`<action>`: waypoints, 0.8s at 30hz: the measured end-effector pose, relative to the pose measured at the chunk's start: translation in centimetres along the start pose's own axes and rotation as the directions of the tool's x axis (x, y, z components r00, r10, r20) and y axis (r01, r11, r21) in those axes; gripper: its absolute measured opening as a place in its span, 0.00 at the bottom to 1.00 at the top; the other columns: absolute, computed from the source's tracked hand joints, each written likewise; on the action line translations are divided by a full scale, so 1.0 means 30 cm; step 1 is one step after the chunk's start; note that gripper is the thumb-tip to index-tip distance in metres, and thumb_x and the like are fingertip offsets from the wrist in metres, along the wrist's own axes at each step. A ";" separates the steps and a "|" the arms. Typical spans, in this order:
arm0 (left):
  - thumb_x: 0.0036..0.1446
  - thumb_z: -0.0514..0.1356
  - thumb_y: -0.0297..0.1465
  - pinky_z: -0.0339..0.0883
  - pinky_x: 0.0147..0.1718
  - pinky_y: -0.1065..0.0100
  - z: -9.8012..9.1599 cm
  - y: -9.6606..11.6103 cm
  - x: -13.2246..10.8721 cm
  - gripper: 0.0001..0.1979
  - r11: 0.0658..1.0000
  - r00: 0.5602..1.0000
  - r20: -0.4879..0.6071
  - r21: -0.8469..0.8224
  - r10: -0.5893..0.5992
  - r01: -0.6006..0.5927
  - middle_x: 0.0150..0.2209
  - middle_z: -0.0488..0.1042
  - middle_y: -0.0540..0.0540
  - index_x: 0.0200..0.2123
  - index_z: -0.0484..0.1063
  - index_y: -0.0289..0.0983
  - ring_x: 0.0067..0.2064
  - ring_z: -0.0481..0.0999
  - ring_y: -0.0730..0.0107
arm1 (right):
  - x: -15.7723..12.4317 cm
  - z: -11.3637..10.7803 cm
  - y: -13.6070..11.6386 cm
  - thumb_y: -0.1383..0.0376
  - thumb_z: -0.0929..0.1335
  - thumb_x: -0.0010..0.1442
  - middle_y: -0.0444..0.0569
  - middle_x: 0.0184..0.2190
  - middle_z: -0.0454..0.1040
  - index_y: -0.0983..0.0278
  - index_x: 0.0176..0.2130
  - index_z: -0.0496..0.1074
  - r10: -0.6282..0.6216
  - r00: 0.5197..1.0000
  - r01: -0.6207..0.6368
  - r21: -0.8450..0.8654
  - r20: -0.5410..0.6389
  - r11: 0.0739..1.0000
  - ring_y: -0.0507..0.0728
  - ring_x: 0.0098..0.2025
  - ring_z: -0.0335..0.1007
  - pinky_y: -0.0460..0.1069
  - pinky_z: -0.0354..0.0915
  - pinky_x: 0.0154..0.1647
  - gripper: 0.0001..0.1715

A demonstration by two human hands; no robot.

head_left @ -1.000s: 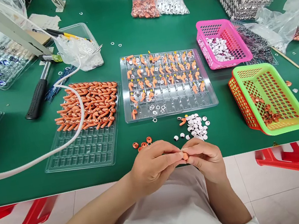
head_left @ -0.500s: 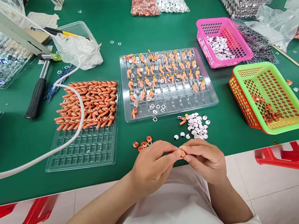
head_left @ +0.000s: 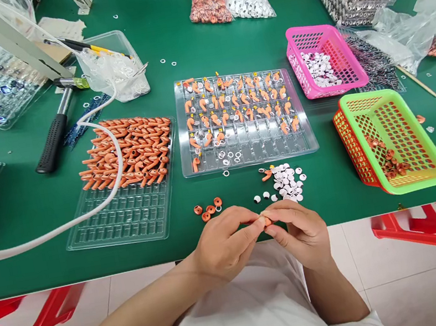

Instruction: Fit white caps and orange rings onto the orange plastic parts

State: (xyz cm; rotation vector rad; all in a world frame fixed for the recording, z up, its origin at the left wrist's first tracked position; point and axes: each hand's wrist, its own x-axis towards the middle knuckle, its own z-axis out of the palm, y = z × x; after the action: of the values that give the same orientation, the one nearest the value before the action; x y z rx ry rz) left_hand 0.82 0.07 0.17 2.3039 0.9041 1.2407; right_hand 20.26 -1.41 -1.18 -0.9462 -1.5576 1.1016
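Between the fingertips of my left hand (head_left: pixel 229 244) and my right hand (head_left: pixel 301 231) is a small orange plastic part (head_left: pixel 267 221), mostly hidden by the fingers. Both hands are closed in a pinch on it at the table's front edge. Several round orange caps (head_left: pixel 210 209) lie just beyond my left hand. Beyond my right hand is a pile of white discs (head_left: pixel 288 183), with an orange stemmed piece (head_left: pixel 267 175) beside it. Farther back, a clear compartment tray (head_left: pixel 247 149) holds curved orange pieces, with white rings in its front rows.
At left, another clear tray (head_left: pixel 116 217) carries stacked orange stems, crossed by a white cable (head_left: pixel 119 169). A black-handled hammer (head_left: pixel 53 141) lies farther left. Right stand a pink basket (head_left: pixel 332 91) of white discs and a green basket (head_left: pixel 424 185) with orange parts. Bagged parts (head_left: pixel 210 4) are behind.
My hands stay together on the orange part, with only a slight shift of the fingers. Everything on the table stays where it was.
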 end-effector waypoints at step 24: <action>0.59 0.64 0.29 0.79 0.32 0.71 -0.071 -0.006 0.071 0.08 0.444 0.657 0.461 -0.492 -0.597 0.749 0.34 0.81 0.45 0.43 0.76 0.35 0.33 0.82 0.70 | 0.016 0.000 -0.014 0.78 0.69 0.57 0.53 0.40 0.78 0.56 0.59 0.70 -0.280 0.960 0.269 -0.317 0.010 0.910 0.58 0.38 0.76 0.52 0.74 0.32 0.33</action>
State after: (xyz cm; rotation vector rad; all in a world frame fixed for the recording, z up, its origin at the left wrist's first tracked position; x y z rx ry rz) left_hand -0.17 1.72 2.51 1.2396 0.9654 0.7215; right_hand 20.14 -1.08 -0.65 -0.9130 -1.8077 0.6445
